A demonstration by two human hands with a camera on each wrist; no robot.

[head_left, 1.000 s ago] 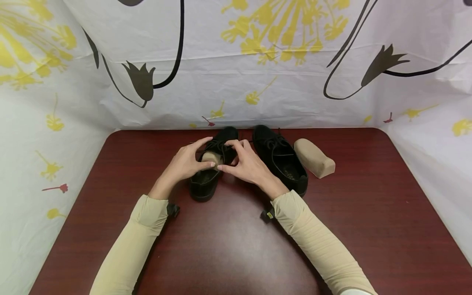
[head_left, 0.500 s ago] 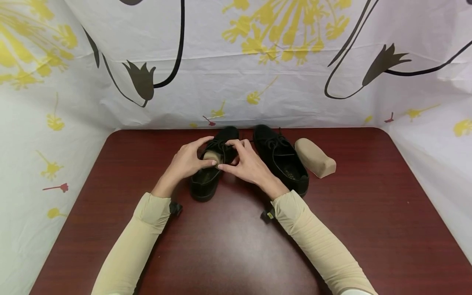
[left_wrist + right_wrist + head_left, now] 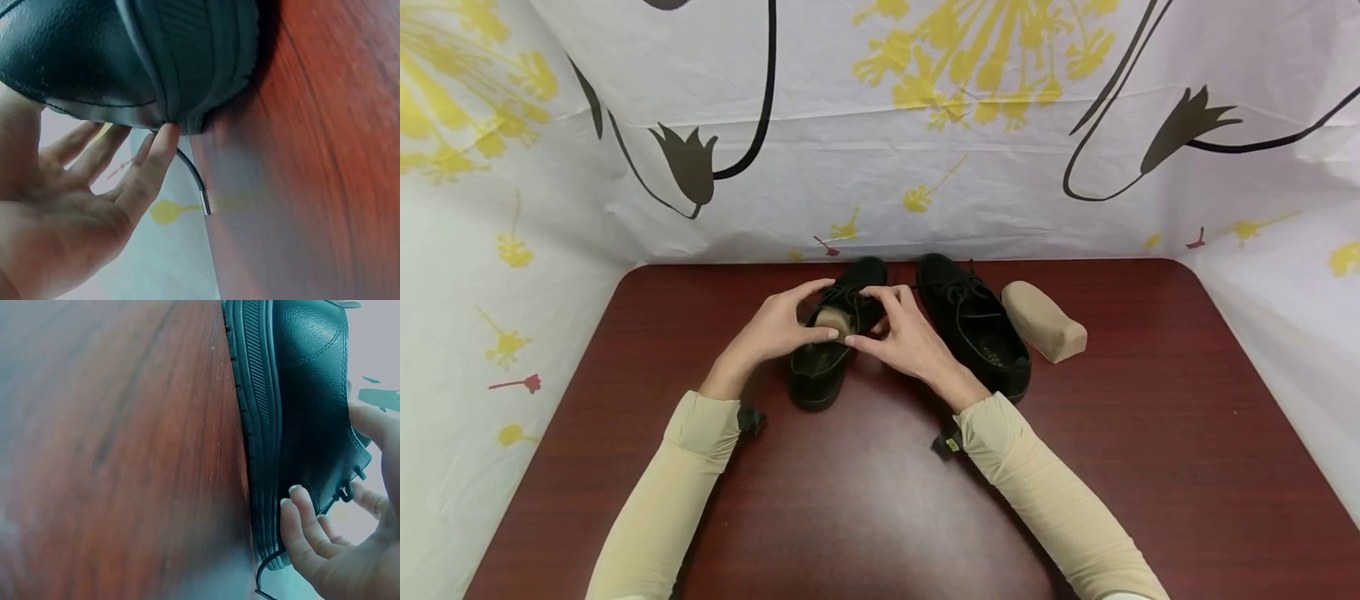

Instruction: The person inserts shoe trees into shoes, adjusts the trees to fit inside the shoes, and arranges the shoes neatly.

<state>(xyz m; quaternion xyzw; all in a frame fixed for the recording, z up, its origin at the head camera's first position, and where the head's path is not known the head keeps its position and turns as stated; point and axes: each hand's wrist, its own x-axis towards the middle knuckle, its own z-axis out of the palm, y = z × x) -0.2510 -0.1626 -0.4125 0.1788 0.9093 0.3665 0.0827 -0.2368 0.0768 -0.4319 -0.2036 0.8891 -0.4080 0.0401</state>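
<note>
A black lace-up shoe stands on the table with a beige shoe insert partly inside its opening. From the left side, my left hand grips the shoe, its thumb on the insert. In the left wrist view, its fingers reach along the shoe's side near the sole. Around the other side curves my right hand, with its thumb tip close to the left thumb over the shoe's opening. The right wrist view shows its fingertips against the shoe's black side wall. The insert's front end is hidden inside the shoe.
To the right stands the matching black shoe, with its opening showing an insole. A second beige insert lies beside it. The dark red table meets a flower-patterned white cloth along its back edge.
Both hands stay on the left shoe with almost no movement. The left wrist shifts slightly right, then back left. The other shoe and the loose insert stay where they were.
</note>
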